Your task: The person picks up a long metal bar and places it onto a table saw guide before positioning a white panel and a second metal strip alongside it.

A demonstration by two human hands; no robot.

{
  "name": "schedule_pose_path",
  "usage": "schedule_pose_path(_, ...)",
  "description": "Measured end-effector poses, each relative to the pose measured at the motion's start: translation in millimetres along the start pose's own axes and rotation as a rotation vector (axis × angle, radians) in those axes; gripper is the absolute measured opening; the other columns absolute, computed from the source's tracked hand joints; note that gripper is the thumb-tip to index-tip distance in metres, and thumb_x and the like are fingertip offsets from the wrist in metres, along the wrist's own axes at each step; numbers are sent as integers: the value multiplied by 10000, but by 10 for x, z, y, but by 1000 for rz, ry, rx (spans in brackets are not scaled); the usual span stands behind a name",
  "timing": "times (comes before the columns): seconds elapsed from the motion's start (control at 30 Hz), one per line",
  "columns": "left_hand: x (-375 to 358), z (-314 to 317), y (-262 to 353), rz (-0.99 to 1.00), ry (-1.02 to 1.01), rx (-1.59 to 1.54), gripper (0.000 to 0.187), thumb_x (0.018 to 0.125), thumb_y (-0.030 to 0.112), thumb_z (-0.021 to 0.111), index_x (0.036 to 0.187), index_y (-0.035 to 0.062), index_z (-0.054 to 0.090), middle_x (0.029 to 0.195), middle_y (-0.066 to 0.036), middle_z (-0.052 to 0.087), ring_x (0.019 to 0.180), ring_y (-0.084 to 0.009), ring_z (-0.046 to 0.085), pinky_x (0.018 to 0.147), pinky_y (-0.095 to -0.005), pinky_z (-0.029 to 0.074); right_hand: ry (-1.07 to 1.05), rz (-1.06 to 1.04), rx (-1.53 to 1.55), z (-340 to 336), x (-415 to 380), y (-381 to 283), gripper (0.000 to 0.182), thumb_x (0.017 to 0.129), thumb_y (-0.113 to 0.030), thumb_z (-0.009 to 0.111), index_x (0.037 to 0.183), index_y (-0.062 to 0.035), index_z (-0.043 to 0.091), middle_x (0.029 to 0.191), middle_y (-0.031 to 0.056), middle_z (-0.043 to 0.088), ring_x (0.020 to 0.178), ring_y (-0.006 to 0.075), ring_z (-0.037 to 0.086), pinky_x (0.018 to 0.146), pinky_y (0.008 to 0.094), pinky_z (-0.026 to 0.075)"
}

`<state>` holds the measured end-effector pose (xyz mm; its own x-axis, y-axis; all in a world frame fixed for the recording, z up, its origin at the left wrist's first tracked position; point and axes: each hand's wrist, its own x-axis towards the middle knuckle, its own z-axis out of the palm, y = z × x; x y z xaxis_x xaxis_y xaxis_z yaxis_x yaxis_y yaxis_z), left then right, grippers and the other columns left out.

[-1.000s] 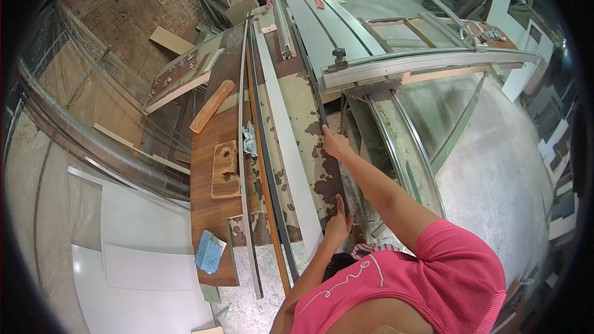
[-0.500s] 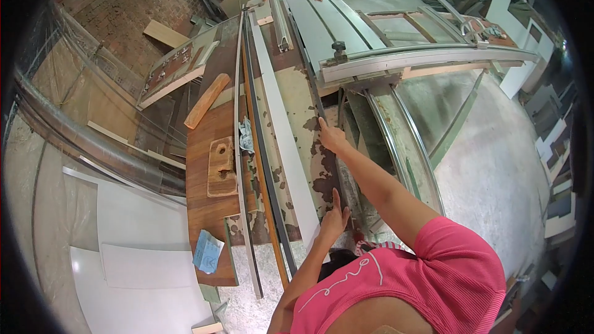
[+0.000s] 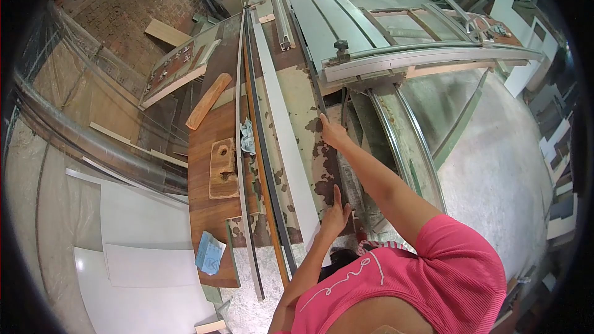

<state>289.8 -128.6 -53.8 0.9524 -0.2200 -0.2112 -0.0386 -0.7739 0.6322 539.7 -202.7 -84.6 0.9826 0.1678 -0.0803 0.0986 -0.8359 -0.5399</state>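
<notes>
My right hand (image 3: 335,134) lies on the right edge of a long worn table (image 3: 303,105) with peeling cream and dark brown patches. Its index finger stretches forward along a dark edge strip (image 3: 313,77). Closer to my body, my left hand (image 3: 335,218) touches the same edge, index finger extended and thumb apart. The undersides of both hands are hidden, and no held object shows. Left of the hands, a long white strip (image 3: 281,127) runs lengthwise along the table. Beyond it lie a black strip (image 3: 266,188) and a thin wooden strip (image 3: 258,167).
A sliding table saw's pale table (image 3: 331,15) and its fence (image 3: 433,59) stand ahead right. On the left are a wooden block with a hole (image 3: 223,170), an orange-brown wood piece (image 3: 208,101) and a blue packet (image 3: 210,252). White panels (image 3: 145,216) lie lower left.
The whole view has shifted very slightly. Both hands stay at the same places along the table edge, and the strips have not visibly moved.
</notes>
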Motion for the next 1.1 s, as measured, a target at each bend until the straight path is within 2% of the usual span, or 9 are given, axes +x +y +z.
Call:
schedule_pose_path(0.13, 44, -17, 21, -14, -11, -46, 750, 870, 234, 441, 1349, 13, -92, 617, -320, 536, 595, -466, 555, 553, -509, 436, -8, 4, 5, -57, 26, -5, 623, 791, -128, 471, 1357, -72, 215, 846, 228, 585, 785, 365, 579, 653, 423, 458)
schedule_pose_path(0.63, 265, -52, -23, -15, -7, -43, 731, 868, 228, 437, 1341, -30, -58, 682, -360, 531, 664, -492, 550, 600, -520, 438, -48, 9, 9, -5, 283, 55, 613, 812, -113, 451, 1368, -102, 190, 923, 212, 577, 812, 373, 572, 683, 438, 450)
schedule_pose_path(0.7, 295, -119, 17, -49, -36, -50, 725, 871, 233, 435, 1340, -32, -50, 695, -366, 529, 683, -493, 549, 609, -520, 435, 37, -61, -48, 10, 308, 63, 629, 797, -91, 444, 1369, -58, 185, 824, 214, 601, 738, 347, 592, 637, 431, 459)
schedule_pose_path(0.73, 314, -116, -5, -49, -34, -47, 725, 871, 233, 435, 1340, -32, -50, 695, -366, 529, 683, -493, 549, 609, -520, 435, 39, -63, -45, 14, 321, 67, 629, 797, -91, 444, 1369, -58, 185, 824, 214, 601, 738, 347, 592, 637, 431, 459)
schedule_pose_path(0.8, 349, -109, -43, 48, 47, 14, 736, 862, 224, 430, 1333, -43, -68, 593, -294, 547, 572, -440, 562, 532, -498, 458, 35, -71, -50, -22, 324, 46, 616, 799, -95, 435, 1365, -59, 195, 807, 203, 602, 735, 341, 592, 631, 433, 461)
schedule_pose_path(1.1, 566, -136, -142, 31, 24, 53, 742, 856, 235, 435, 1339, -25, -64, 613, -297, 553, 594, -449, 563, 553, -506, 463, 17, -49, -110, -102, 538, 21, 561, 811, -111, 416, 1348, -80, 259, 886, 190, 613, 790, 331, 603, 651, 414, 466)
